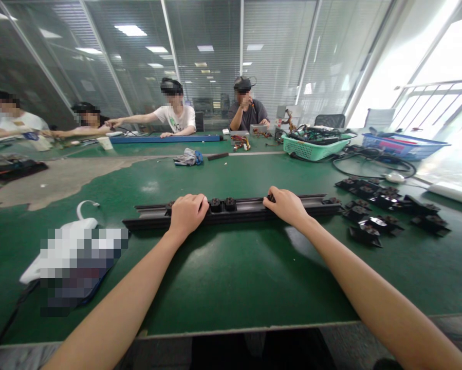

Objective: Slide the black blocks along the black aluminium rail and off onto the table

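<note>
One long black rail (238,217) lies left to right across the green table (231,288), on the near side, with two hands on it. The left hand (188,213) rests over its left half, fingers curled and pressed together; what the fingertips grip is hidden. The right hand (287,205) is farther right, thumb and forefinger pinching a small dark part (271,198) in the channel. Between the hands, two round black parts (222,204) sit side by side in the rail, and one end piece (333,201) shows at its right end.

Right of the rail lies a group of loose black parts (373,226) (roughly ten, though they overlap too much for a firm count). At far right stand two baskets, one green (315,150) heaped with cables, one blue (406,148). On the far side, there are one long blue bar (165,139), one crumpled cloth (188,157) and four people (177,115), all in dark headgear. One white shirt (184,119) carries black and green print, too blurred to read; near left, a white device (30,270) is partly pixelated, hiding any label.
</note>
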`<state>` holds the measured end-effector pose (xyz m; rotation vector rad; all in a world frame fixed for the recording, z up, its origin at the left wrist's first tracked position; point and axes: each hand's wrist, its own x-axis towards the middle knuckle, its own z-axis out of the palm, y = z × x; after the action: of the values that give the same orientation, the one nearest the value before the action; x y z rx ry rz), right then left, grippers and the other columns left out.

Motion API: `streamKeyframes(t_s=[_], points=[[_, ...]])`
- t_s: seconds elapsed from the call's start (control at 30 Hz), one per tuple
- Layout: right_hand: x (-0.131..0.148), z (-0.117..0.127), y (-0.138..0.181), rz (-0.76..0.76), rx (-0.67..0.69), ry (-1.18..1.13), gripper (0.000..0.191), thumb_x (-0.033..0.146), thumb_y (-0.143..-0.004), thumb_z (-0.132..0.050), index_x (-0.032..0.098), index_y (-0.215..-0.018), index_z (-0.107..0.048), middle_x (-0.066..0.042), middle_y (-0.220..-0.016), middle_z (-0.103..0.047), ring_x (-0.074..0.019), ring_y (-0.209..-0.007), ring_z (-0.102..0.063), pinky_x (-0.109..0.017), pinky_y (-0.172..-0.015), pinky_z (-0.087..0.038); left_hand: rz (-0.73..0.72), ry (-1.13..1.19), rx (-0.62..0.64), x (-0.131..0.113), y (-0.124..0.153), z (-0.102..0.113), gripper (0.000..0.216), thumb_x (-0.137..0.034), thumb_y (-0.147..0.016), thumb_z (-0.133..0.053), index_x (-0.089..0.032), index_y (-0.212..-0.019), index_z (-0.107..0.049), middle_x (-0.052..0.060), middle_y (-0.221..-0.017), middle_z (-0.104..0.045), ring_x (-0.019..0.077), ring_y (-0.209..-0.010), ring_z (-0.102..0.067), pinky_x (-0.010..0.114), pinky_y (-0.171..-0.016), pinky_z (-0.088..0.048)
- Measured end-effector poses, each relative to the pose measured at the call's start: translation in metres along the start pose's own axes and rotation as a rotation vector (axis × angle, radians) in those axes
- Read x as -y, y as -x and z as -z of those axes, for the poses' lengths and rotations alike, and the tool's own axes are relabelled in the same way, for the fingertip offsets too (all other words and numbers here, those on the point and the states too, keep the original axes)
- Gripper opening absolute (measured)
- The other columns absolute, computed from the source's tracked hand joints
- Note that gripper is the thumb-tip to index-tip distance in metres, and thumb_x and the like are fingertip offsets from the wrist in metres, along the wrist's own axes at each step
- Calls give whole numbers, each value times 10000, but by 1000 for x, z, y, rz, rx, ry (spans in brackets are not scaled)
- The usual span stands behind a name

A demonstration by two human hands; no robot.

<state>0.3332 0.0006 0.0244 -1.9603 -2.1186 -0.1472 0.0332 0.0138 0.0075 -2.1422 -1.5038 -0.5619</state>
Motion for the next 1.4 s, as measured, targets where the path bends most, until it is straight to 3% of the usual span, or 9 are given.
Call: streamKeyframes(t_s=[1.4], points=[[-1, 16, 6, -79, 68, 77, 314, 384, -976, -425, 186, -1092, -639, -127, -990, -733, -269, -911, -691, -309, -711, -430, 5, 2, 14, 0, 0, 0, 408, -340, -1010, -318, -189, -878, -674, 104, -842, -719, 247, -818, -647, 358, -723, -405]])
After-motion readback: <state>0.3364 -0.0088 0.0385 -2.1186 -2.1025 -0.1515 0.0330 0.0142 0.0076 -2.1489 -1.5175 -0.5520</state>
